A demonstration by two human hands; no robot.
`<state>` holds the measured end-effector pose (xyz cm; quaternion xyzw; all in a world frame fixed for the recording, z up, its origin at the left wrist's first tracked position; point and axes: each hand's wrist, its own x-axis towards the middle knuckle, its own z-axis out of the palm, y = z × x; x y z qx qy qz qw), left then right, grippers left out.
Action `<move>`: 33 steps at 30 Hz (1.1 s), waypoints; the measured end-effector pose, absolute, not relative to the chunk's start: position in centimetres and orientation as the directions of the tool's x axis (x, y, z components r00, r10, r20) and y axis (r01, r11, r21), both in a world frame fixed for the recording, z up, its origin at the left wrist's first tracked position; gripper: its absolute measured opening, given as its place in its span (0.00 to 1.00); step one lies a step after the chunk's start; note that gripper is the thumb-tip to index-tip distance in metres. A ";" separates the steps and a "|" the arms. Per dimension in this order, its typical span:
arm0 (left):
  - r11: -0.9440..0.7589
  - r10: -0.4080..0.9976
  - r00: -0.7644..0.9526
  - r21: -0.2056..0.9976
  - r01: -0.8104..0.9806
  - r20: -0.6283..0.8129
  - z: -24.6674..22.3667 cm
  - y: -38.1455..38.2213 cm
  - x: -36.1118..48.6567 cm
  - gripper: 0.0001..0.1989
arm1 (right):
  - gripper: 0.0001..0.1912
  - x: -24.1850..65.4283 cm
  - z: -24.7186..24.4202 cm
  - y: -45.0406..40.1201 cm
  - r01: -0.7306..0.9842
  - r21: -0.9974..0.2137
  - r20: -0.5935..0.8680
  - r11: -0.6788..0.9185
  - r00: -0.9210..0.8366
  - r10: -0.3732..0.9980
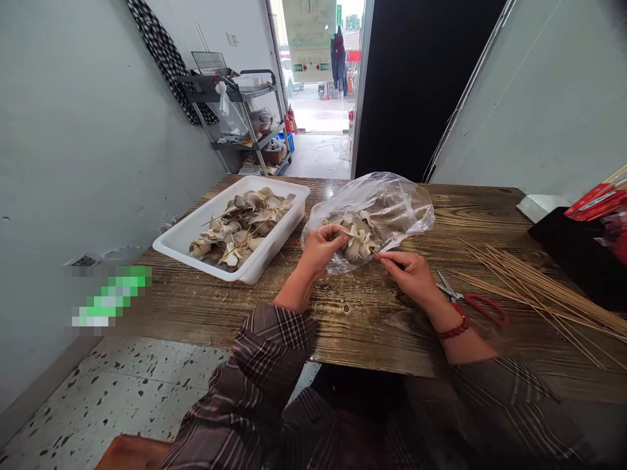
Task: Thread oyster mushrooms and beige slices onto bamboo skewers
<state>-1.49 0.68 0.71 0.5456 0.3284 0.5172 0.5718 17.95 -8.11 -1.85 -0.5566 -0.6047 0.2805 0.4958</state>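
Observation:
In front of me lies an open clear plastic bag [401,202] with oyster mushrooms [343,222] inside. My left hand [323,248] pinches an oyster mushroom piece [360,243] at the mouth of the bag. Just to the right, my right hand [404,271] grips a thin bamboo skewer [376,255], whose tip meets the mushroom; how deep it goes is hidden. Left of the bag stands a white plastic tub [255,264] holding skewered oyster mushrooms [235,228].
Red-handled scissors [482,307] lie beside my right wrist. A spread of bamboo skewers [533,281] covers the table's right side, near a black box [568,248] with red packets [597,196]. Beyond the wooden table [235,313] are a shelf cart [245,94] and a doorway.

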 end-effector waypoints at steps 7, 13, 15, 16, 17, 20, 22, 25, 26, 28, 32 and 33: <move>0.102 0.948 0.315 0.896 -0.432 0.044 1.0 0.4 -1.3 0.17 | 0.18 17.5 -1.8 -8.1 0.364 -0.908 0.264 0.209 0.107 0.959; 0.236 0.926 0.375 0.839 -0.490 -0.042 1.0 0.3 -1.4 0.22 | 0.17 17.3 -1.9 -8.2 0.340 -0.913 0.266 0.228 0.070 0.962; 0.259 0.922 0.383 0.832 -0.490 -0.062 0.9 0.3 -1.2 0.22 | 0.17 17.1 -2.0 -8.2 0.345 -0.910 0.269 0.230 0.069 0.961; 0.261 0.922 0.382 0.833 -0.488 -0.065 0.9 0.3 -1.1 0.20 | 0.17 17.1 -2.0 -8.2 0.350 -0.908 0.272 0.230 0.074 0.959; 0.257 0.924 0.378 0.835 -0.486 -0.064 0.9 0.2 -1.0 0.19 | 0.17 17.0 -2.0 -8.2 0.356 -0.906 0.277 0.230 0.084 0.957; 0.253 0.926 0.370 0.842 -0.477 -0.069 1.1 0.0 -0.8 0.19 | 0.17 16.9 -2.0 -8.2 0.391 -0.888 0.302 0.241 0.103 0.948; 0.253 0.933 0.351 0.846 -0.470 -0.084 1.2 0.0 -0.7 0.20 | 0.17 17.0 -2.0 -8.1 0.413 -0.876 0.312 0.250 0.090 0.946; 0.223 0.952 0.292 0.852 -0.474 -0.086 1.3 0.1 -0.8 0.21 | 0.17 17.0 -2.0 -8.1 0.403 -0.882 0.291 0.244 0.060 0.955; 0.206 0.959 0.271 0.853 -0.480 -0.079 1.3 0.2 -0.9 0.21 | 0.18 17.0 -2.0 -8.1 0.393 -0.888 0.279 0.237 0.053 0.959; 0.177 0.969 0.241 0.853 -0.490 -0.062 1.3 0.4 -1.0 0.21 | 0.18 17.0 -2.1 -8.1 0.376 -0.900 0.256 0.221 0.046 0.966; 0.153 0.975 0.218 0.854 -0.497 -0.048 1.2 0.6 -1.1 0.22 | 0.18 17.0 -2.1 -8.2 0.360 -0.912 0.230 0.196 0.054 0.972; 0.145 0.977 0.208 0.855 -0.497 -0.044 1.1 0.6 -1.0 0.22 | 0.18 16.9 -2.1 -8.2 0.362 -0.911 0.233 0.197 0.058 0.971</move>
